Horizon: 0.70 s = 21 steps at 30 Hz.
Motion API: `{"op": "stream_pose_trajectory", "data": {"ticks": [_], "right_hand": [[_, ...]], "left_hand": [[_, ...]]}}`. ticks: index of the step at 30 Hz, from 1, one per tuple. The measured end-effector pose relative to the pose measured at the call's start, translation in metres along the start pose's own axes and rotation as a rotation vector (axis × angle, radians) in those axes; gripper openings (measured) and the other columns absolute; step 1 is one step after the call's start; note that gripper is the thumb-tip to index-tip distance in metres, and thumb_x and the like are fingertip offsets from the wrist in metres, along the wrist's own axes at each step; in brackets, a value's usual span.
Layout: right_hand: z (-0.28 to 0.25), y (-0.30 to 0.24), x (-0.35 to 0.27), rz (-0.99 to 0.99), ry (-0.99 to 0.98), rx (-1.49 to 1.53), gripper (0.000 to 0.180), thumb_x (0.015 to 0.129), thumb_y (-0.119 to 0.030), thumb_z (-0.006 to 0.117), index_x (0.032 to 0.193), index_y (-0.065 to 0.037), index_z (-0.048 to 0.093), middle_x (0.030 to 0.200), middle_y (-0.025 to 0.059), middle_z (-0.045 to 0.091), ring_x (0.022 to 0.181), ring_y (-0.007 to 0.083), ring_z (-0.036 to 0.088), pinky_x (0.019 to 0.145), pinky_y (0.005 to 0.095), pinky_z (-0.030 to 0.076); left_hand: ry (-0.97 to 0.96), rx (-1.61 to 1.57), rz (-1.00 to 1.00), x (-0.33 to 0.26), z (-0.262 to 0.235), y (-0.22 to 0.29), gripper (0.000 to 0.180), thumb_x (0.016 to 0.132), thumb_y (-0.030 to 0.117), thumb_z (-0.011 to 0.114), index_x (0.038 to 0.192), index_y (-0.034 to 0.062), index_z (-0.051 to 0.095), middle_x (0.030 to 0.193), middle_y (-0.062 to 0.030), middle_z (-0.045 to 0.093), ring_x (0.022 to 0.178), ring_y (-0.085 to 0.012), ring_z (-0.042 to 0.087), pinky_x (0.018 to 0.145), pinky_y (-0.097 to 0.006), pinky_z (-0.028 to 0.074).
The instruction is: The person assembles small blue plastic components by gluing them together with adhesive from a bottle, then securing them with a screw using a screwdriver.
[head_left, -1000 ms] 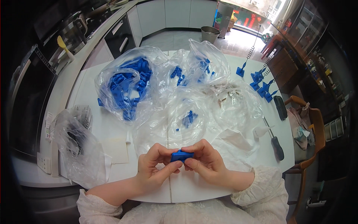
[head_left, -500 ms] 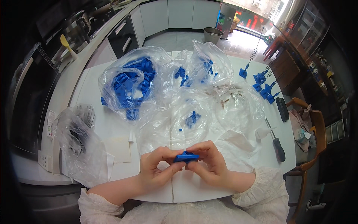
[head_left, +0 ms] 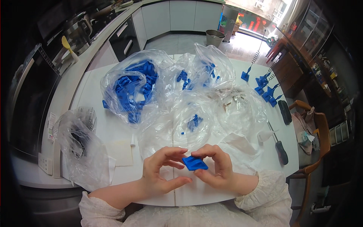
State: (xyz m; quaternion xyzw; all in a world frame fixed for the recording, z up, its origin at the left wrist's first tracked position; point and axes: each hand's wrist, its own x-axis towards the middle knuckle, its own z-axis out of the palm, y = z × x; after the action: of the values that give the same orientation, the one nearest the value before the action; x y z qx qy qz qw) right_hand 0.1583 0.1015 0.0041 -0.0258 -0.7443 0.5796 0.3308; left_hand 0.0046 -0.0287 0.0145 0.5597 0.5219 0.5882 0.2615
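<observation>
Lower centre of the frame: one blue plastic part (head_left: 196,164), diamond-shaped, which I see gripped between thumb and fingers of the right hand (head_left: 217,166), to its right. Left hand (head_left: 160,172): spread, fingertips just beside the part's left corner; contact, I cannot tell. Centre: clear plastic bag (head_left: 206,135), small blue pieces (head_left: 195,123) inside. Right: black-handled screwdriver (head_left: 281,153).

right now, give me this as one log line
right hand: holding blue part | left hand: open, beside it | plastic bags: on table
</observation>
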Motion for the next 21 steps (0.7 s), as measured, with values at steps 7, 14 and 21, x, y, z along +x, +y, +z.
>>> {"op": "stream_pose_trajectory", "data": {"ticks": [7,14,21], "right_hand": [[0.0017,0.0054,-0.0008,-0.031,0.062,-0.202,0.041,0.071,-0.003,0.075,0.108,-0.003,0.057,0.097,0.0101,0.062,0.085,0.0207,0.061,0.07,0.0291,0.047],[-0.0006,0.0003,0.0069,-0.086,0.04,-0.335,0.036,0.07,-0.003,0.076,0.103,-0.005,0.061,0.102,0.0112,0.061,0.091,0.0255,0.061,0.076,0.0323,0.05],[0.0013,0.0005,0.0039,-0.019,0.028,-0.263,0.038,0.071,-0.003,0.076,0.105,-0.005,0.06,0.108,0.0112,0.057,0.093,0.0231,0.059,0.077,0.0324,0.049]], "left_hand": [[0.0,-0.501,-0.475,0.0003,0.0069,0.0053,0.051,0.087,-0.001,0.064,0.134,-0.0007,0.043,0.12,-0.0138,0.057,0.107,-0.0189,0.061,0.089,-0.028,0.053],[0.07,-0.685,-0.593,0.0038,0.0025,0.0015,0.049,0.089,-0.003,0.06,0.135,-0.002,0.043,0.119,-0.0151,0.059,0.106,-0.0188,0.061,0.09,-0.029,0.053],[0.056,-0.658,-0.613,0.0045,0.0001,0.001,0.038,0.088,-0.004,0.061,0.124,-0.0056,0.052,0.11,-0.0152,0.064,0.102,-0.0179,0.063,0.089,-0.027,0.053]]}}
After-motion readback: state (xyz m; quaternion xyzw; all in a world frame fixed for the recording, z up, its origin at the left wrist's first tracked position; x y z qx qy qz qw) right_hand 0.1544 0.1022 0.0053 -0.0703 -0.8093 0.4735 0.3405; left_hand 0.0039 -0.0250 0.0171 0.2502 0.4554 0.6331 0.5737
